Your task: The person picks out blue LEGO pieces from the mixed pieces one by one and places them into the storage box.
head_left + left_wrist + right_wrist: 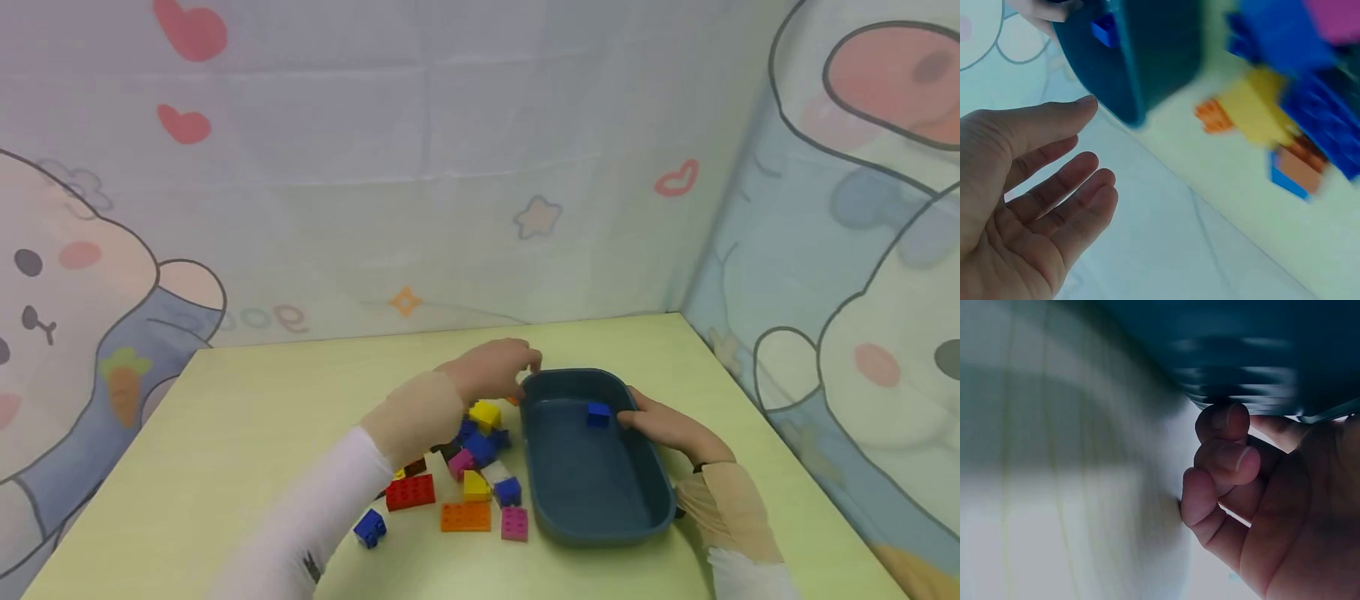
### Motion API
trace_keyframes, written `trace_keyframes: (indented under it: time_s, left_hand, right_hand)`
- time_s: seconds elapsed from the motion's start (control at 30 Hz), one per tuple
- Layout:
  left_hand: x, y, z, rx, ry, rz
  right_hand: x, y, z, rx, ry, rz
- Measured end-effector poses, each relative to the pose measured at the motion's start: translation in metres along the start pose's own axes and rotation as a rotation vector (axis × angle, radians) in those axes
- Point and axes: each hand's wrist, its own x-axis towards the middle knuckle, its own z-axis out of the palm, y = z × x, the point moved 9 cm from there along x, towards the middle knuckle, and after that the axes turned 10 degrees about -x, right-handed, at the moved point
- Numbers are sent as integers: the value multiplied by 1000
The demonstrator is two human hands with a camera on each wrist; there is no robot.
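A dark teal plastic bin (592, 479) stands right of centre on the table, with one small blue building block (597, 414) inside it. My right hand (666, 427) holds the bin's right wall, thumb over the rim and fingers outside; in the right wrist view those fingers (1222, 462) are curled against the underside of the wall. Beside the far left corner of the bin is my left hand (491, 369). The left wrist view shows its fingers (1085, 219) loosely bent, with nothing between them. Under the left forearm lies a pile of building blocks (480, 448), partly hidden.
Nearer the front lie a red block (410, 492), an orange block (465, 517), a pink block (514, 524) and a blue piece (370, 528). Cartoon-printed cloth (360, 192) hangs behind the table and along its right side.
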Motion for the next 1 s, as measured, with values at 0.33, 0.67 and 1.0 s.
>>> trace_keyframes:
  time_s: [0.33,0.67,1.0]
  left_hand:
    - [-95,-73,-1,-71,47,-104]
    - [-152,-117,1,-140,82,-198]
    - [-168,-128,20,-151,34,-244]
  right_hand:
    - [4,0,7,-8,-13,-7]
    - [3,-1,-2,-20,-11,-31]
    - [3,-1,1,-16,-16,-27]
